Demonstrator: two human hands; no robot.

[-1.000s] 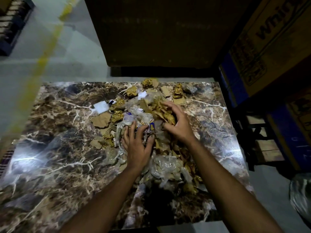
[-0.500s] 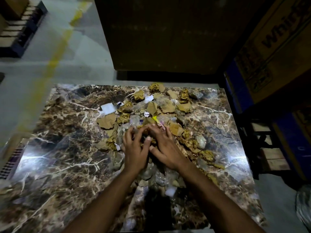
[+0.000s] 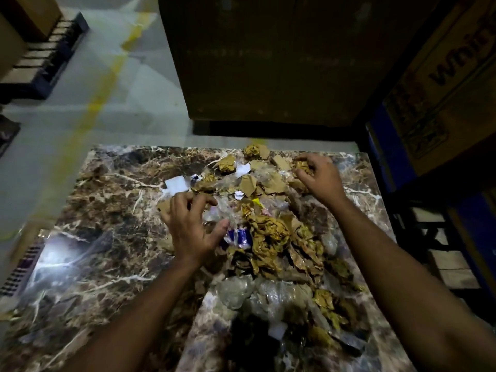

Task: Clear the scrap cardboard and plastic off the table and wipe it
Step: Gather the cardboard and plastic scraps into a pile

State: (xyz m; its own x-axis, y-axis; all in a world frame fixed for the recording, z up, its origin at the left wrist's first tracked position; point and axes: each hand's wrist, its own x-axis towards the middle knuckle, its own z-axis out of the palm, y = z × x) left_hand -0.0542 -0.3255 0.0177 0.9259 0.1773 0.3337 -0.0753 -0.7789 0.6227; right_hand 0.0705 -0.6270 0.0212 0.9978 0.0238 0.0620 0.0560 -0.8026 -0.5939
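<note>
A heap of scrap (image 3: 271, 237), made of crumpled brown cardboard, clear plastic (image 3: 236, 291) and white bits (image 3: 175, 185), covers the middle and far right of the marble table (image 3: 107, 237). My left hand (image 3: 190, 226) lies on the heap's left side, its fingers spread and bent over a flat cardboard piece and plastic, not plainly gripping anything. Near the far right corner, my right hand (image 3: 319, 178) curls its fingers round a crumpled brown wad (image 3: 302, 166). A blue wrapper (image 3: 240, 236) shows beside my left thumb.
A tall cardboard box (image 3: 268, 63) stands just beyond the table's far edge. Printed cartons (image 3: 442, 89) on a blue rack (image 3: 456, 237) line the right side. On the left, grey floor has a yellow line (image 3: 102, 95) and a pallet (image 3: 45, 57).
My hands, together at the heap's middle before, have parted. The right one reached to the far right corner and took a wad; the left shifted left.
</note>
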